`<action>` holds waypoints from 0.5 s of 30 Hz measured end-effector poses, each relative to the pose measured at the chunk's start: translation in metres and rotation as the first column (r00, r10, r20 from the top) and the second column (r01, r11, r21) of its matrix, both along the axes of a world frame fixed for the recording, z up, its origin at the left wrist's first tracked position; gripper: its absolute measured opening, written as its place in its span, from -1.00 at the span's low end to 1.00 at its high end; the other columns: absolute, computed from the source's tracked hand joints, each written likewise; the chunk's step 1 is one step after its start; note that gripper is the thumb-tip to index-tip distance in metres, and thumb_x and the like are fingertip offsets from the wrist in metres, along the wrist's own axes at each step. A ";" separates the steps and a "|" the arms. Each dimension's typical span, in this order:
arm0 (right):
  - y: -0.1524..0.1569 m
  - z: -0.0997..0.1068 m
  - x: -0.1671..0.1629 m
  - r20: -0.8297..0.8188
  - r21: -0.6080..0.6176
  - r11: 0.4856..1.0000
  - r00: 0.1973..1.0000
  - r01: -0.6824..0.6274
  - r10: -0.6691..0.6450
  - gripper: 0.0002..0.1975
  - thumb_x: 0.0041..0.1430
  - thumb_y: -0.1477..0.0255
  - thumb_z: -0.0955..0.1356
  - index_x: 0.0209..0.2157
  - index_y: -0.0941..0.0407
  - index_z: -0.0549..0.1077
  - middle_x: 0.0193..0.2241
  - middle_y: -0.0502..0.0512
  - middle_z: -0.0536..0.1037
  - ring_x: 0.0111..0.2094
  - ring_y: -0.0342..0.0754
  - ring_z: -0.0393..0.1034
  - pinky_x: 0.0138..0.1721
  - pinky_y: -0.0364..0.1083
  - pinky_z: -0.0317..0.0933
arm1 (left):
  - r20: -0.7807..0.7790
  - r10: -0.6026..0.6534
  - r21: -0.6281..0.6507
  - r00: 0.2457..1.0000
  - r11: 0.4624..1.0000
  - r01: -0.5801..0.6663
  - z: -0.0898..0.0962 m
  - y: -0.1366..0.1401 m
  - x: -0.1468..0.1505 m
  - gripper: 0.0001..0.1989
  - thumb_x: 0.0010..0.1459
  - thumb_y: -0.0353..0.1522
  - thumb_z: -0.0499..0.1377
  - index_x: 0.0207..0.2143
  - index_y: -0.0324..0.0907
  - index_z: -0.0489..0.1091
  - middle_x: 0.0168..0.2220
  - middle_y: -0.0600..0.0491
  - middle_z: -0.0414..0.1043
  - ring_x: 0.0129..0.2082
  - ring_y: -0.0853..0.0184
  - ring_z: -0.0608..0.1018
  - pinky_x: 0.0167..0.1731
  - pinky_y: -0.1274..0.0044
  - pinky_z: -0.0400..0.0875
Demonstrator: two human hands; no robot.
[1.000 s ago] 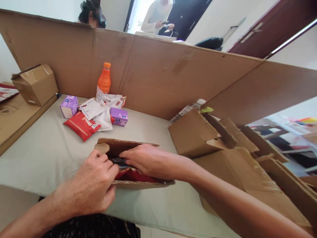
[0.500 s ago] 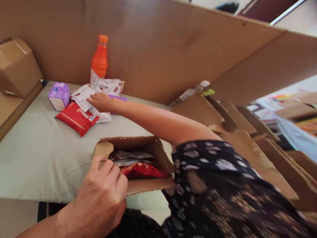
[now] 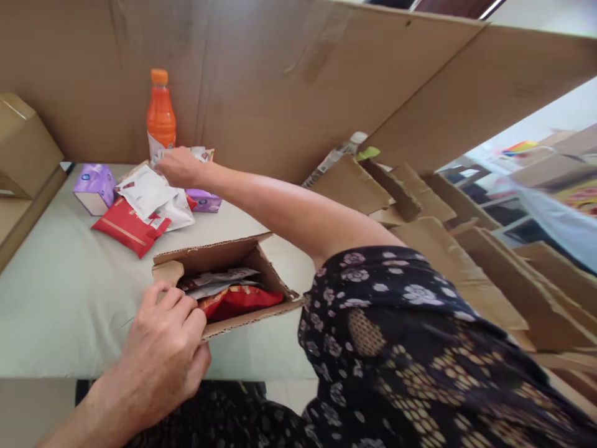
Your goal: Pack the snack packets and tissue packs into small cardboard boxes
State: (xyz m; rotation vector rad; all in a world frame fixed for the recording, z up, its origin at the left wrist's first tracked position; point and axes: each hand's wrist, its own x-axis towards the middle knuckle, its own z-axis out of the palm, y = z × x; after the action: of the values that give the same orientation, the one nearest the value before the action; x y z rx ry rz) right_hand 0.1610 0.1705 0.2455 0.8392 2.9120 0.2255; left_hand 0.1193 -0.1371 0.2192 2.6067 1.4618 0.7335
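Note:
My left hand [image 3: 168,342] grips the near left edge of an open cardboard box [image 3: 228,323]. Inside the box lie a red packet [image 3: 242,301] and silvery-grey packets [image 3: 219,283]. My right arm reaches across to the pile at the back, where my right hand [image 3: 180,166] has its fingers bent on a white packet [image 3: 201,153], its fingertips partly hidden. Beside that hand stands an orange drink bottle [image 3: 161,115]. More white packets [image 3: 147,190] lie in front, overlapping a flat red pouch [image 3: 130,227]. Purple-and-white packs sit at left [image 3: 94,186] and right [image 3: 204,200] of the pile.
Tall cardboard walls [image 3: 261,81] enclose the back of the pale-covered table [image 3: 51,298]. A brown carton [image 3: 23,146] stands at far left. On the right are several cardboard pieces [image 3: 448,267] and a clear bottle [image 3: 333,160] with a white cap.
My right hand has shifted from the top of the front white packet back toward the bottle's base, and its fingers have curled. My left hand keeps its hold on the box. The view has shifted.

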 end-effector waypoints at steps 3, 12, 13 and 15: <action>-0.010 -0.002 0.016 0.009 0.007 1.000 1.000 0.014 -0.014 -0.63 0.31 0.62 0.17 0.04 0.29 0.46 0.02 0.45 0.52 0.06 0.26 0.39 -0.08 0.09 0.19 | -0.002 0.028 -0.003 1.000 1.000 -0.028 0.001 -0.007 0.001 -0.90 0.06 -0.52 0.11 -0.43 -0.23 0.41 -0.35 -0.06 0.51 -0.27 0.15 0.51 -0.05 0.14 0.39; -0.018 -0.035 -0.022 0.112 -0.009 0.993 0.987 -0.115 0.116 -0.30 0.20 0.57 0.33 0.36 0.18 0.13 0.28 0.43 0.27 0.17 0.25 0.27 -0.01 0.06 0.20 | 0.057 0.037 0.024 0.998 0.999 -0.039 -0.016 -0.010 0.001 -0.90 -0.10 -0.51 0.17 -0.45 -0.20 0.36 -0.35 -0.01 0.49 -0.28 0.21 0.48 0.03 0.16 0.38; -0.020 -0.042 -0.030 0.120 -0.017 0.993 0.986 -0.117 0.119 -0.29 0.20 0.57 0.34 0.36 0.19 0.12 0.28 0.44 0.26 0.17 0.25 0.27 0.00 0.06 0.19 | 0.063 0.031 0.036 0.998 0.999 -0.033 -0.019 -0.009 0.000 -0.90 -0.11 -0.49 0.18 -0.45 -0.19 0.36 -0.36 -0.01 0.48 -0.30 0.21 0.47 0.02 0.16 0.39; -0.023 -0.053 -0.044 0.120 -0.040 0.993 0.986 -0.114 0.118 -0.38 0.23 0.57 0.30 0.32 0.22 0.19 0.23 0.46 0.33 0.14 0.23 0.31 0.01 0.06 0.18 | 0.059 0.020 0.070 0.998 0.997 -0.024 -0.024 -0.006 -0.001 -0.93 -0.10 -0.45 0.19 -0.47 -0.19 0.35 -0.39 -0.02 0.47 -0.33 0.21 0.46 -0.02 0.16 0.41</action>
State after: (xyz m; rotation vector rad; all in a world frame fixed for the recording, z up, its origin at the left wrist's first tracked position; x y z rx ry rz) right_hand 0.1170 0.1474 0.1926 0.6276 2.8440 0.2282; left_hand 0.1185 -0.1435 0.1952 2.6000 1.4774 0.8717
